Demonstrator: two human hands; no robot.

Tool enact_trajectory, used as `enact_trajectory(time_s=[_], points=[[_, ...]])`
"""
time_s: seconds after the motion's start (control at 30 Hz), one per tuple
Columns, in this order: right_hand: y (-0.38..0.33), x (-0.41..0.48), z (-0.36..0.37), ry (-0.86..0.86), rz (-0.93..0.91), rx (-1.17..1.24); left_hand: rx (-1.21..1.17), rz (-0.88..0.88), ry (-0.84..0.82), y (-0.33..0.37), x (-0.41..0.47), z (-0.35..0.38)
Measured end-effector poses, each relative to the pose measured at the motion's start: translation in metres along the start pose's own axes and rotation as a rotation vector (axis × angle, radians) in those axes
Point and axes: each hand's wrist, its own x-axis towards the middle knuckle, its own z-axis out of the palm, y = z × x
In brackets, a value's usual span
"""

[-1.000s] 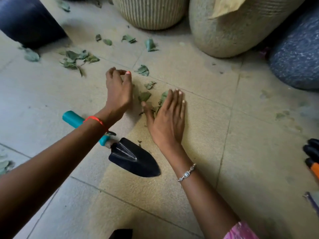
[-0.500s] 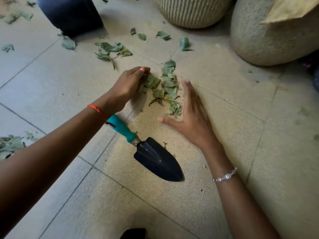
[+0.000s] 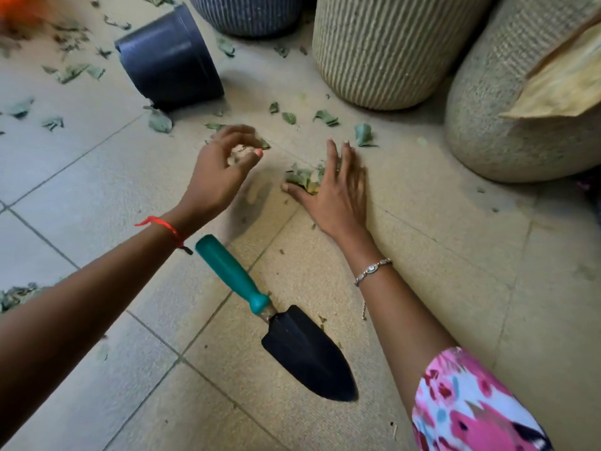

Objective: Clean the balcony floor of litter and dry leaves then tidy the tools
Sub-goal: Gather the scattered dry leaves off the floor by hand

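The right hand (image 3: 338, 193) lies flat on the tiled floor (image 3: 455, 288) at the centre of the frame, fingers straight and together, with its thumb side against a small heap of dry leaves (image 3: 302, 179). The left hand (image 3: 224, 170), just left of that heap, hovers above the tiles with its fingers curled inward; it is blurred, and I cannot tell whether it has anything in its grasp. The trowel (image 3: 292, 336) lies on the floor in the lower centre, between the two forearms, touched by neither hand, with its teal handle toward the left wrist and its black blade toward the bottom right. Loose leaves (image 3: 362, 135) are scattered across the tiles above the hands and into the upper left. A black pot (image 3: 169, 60) lies on its side at the upper left. A striped cream basket (image 3: 383, 47) stands at the top centre, and a speckled basket (image 3: 520, 125) at the right.
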Motion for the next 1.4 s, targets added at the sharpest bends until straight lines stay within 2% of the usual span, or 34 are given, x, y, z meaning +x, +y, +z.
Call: enact_trajectory(time_s=[0.07,0.13,0.2,0.27,0.33,0.37,0.43,0.5,0.57,0.6,0.67,0.7,0.77,0.8,0.9,1.0,1.13,1.27,1.4], points=[[-0.006,0.005,0.002,-0.078,-0.111,0.068,0.112,0.040,0.037,-0.018,0.006,-0.007],[-0.011,0.011,-0.001,-0.063,-0.150,0.260,0.232,0.028,0.021,-0.035,0.012,-0.011],[-0.003,0.027,-0.007,0.125,-0.028,0.313,0.286,-0.022,0.031,-0.047,0.015,-0.011],[0.013,0.049,-0.013,0.229,0.161,0.226,0.277,-0.086,0.055,-0.050,0.019,-0.010],[0.022,0.061,-0.013,0.143,0.255,0.168,0.267,-0.134,0.045,-0.050,0.021,-0.007],[0.021,0.062,-0.011,0.080,0.217,0.128,0.260,-0.140,0.034,-0.049,0.020,-0.006],[0.012,0.059,-0.003,-0.046,0.022,0.157,0.232,-0.152,0.032,-0.045,0.021,-0.007],[-0.002,0.062,-0.001,-0.160,-0.137,0.389,0.201,-0.167,0.028,-0.044,0.021,-0.008],[-0.012,0.076,-0.004,-0.139,-0.121,0.621,0.175,-0.183,0.023,-0.045,0.022,-0.008],[-0.013,0.087,-0.005,-0.099,-0.067,0.658,0.160,-0.189,0.027,-0.046,0.022,-0.009],[-0.013,0.109,-0.001,-0.067,0.018,0.568,0.135,-0.190,0.047,-0.048,0.023,-0.010],[-0.012,0.117,0.002,-0.078,0.024,0.434,0.129,-0.191,0.054,-0.048,0.023,-0.009],[-0.018,0.126,0.012,-0.105,-0.072,0.169,0.134,-0.197,0.060,-0.048,0.023,-0.009],[-0.025,0.128,0.016,-0.127,-0.137,0.138,0.138,-0.197,0.064,-0.048,0.023,-0.009],[-0.044,0.125,0.023,-0.220,-0.274,0.240,0.146,-0.188,0.086,-0.048,0.023,-0.008],[-0.058,0.123,0.022,-0.250,-0.288,0.392,0.187,-0.171,0.115,-0.049,0.022,-0.006],[-0.073,0.124,0.022,-0.285,-0.326,0.311,0.276,-0.156,0.192,-0.052,0.022,-0.004],[-0.081,0.109,0.027,-0.372,-0.361,0.355,0.330,-0.264,0.284,-0.048,0.024,-0.003],[-0.082,0.105,0.023,-0.460,-0.260,0.453,0.239,-0.391,0.289,-0.048,0.026,-0.004]])
